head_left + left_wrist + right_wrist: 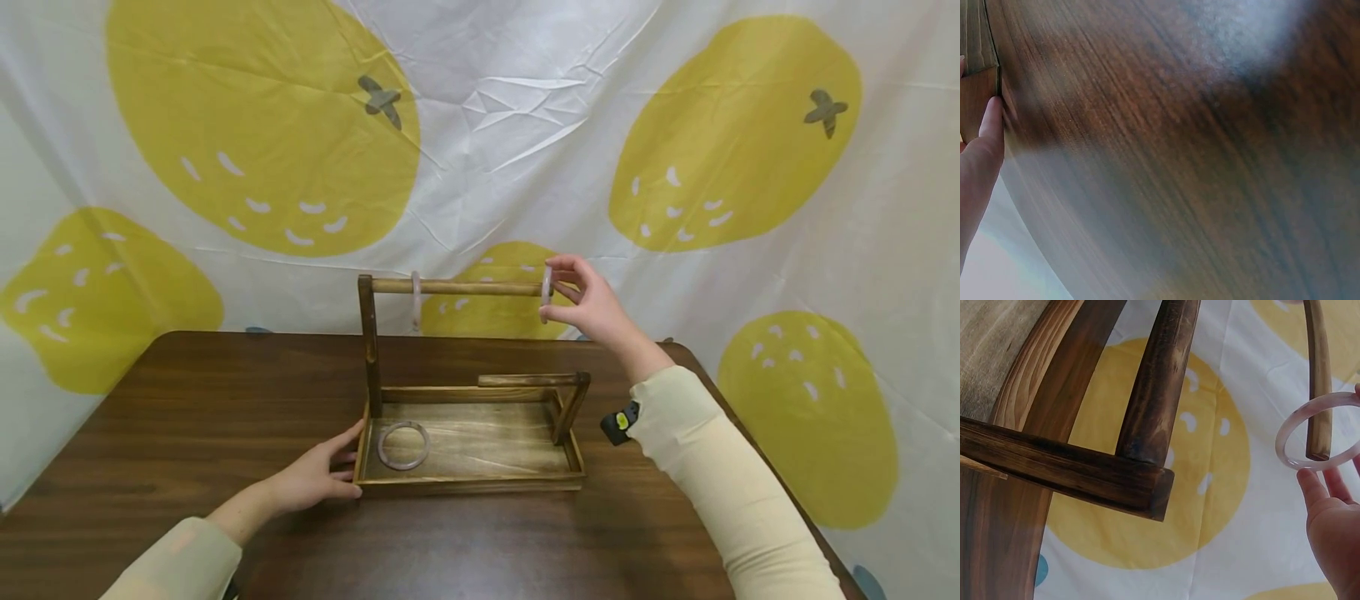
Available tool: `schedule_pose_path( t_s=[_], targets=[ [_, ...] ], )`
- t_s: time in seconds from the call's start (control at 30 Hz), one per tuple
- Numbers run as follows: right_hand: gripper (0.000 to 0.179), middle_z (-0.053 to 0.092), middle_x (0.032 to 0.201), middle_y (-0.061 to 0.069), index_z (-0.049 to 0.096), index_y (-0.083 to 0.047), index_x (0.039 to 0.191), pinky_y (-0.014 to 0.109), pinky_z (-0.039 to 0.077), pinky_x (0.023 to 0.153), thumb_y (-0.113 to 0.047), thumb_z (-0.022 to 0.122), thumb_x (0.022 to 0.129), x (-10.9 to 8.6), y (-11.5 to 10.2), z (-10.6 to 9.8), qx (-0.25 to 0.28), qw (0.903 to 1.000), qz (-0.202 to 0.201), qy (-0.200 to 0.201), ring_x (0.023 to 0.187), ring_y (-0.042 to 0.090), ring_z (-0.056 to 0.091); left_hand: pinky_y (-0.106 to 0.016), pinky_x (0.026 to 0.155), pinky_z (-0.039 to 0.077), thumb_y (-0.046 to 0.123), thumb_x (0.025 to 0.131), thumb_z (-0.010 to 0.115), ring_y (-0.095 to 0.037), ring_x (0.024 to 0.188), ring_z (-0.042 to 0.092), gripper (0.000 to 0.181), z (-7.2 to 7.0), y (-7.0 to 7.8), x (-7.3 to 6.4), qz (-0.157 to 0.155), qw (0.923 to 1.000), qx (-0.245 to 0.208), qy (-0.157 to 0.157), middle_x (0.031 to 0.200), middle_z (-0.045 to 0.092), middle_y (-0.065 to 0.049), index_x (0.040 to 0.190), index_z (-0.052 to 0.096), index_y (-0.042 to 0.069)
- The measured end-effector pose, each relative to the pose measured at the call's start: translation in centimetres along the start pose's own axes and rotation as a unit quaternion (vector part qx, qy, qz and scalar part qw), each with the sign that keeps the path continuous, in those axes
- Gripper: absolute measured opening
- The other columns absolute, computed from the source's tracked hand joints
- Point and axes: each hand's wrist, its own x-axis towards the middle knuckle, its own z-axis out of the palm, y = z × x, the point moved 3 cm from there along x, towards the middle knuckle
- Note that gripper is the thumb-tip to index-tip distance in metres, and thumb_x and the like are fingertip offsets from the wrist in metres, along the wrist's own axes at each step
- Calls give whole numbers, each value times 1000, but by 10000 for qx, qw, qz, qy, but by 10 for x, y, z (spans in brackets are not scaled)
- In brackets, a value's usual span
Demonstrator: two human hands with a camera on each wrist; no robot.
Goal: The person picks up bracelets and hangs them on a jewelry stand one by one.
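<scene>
A wooden two-tier rack (pixel 472 482) with a shallow tray base stands on the table. My left hand (pixel 311 477) touches the tray's left end, thumb at the front corner and fingers along the end wall. The right hand (pixel 588 300) pinches a pale bangle (pixel 546 293) upright between thumb and fingers at the free end of the upper bar (pixel 480 288). In the right wrist view the bar's tip shows within the ring of the bangle (pixel 1285 440). Another pale bangle (pixel 416 302) hangs on that bar's left part. A third bangle (pixel 403 468) lies flat in the tray's left side.
A shorter, lower bar (pixel 525 380) on a right-hand post (pixel 572 408) points left over the tray. The dark wooden table (pixel 465 542) extends around the rack. Behind it hangs a white cloth (pixel 517 167) printed with yellow fruit.
</scene>
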Motion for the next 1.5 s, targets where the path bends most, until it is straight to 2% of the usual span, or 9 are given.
schedule_pose_path(
  t_s=[0.3,0.57,0.83,1.17,1.5],
  targets=[
    [62,37,138,18,36,0,132,39,33,114,6,66,78,2,-2,1,-32,10000,-51,-33,133,32,36,-37,95,51,-4,77,69,-55,127,33,98,0,1,0,22,10000,28,1,145,5,-42,146,0,-9],
    [62,39,134,19,37,2,129,34,33,115,7,68,75,6,-6,2,-352,9992,-214,11,131,31,39,-39,97,50,-4,77,69,-56,128,29,98,0,2,0,117,9999,84,-45,147,2,-40,145,0,-10],
    [62,41,132,18,39,1,129,34,33,114,4,70,75,9,-12,6,-736,9969,-279,-85,129,29,40,-38,96,51,-4,77,69,-55,128,30,98,0,1,0,67,10000,54,-32,146,4,-41,146,0,-9],
    [61,43,127,22,42,7,127,36,34,114,6,71,73,14,-18,13,-1008,9925,-670,-188,122,31,42,-36,96,51,-3,78,69,-55,127,32,98,0,3,0,58,10000,21,-59,147,3,-41,146,-1,-8],
    [61,43,126,22,43,9,125,40,37,112,7,72,71,19,-29,27,-1217,9876,-891,-425,121,33,43,-37,95,52,-3,78,69,-55,126,33,98,0,2,-1,16,10000,22,-72,146,2,-42,146,-2,-9]
  ],
)
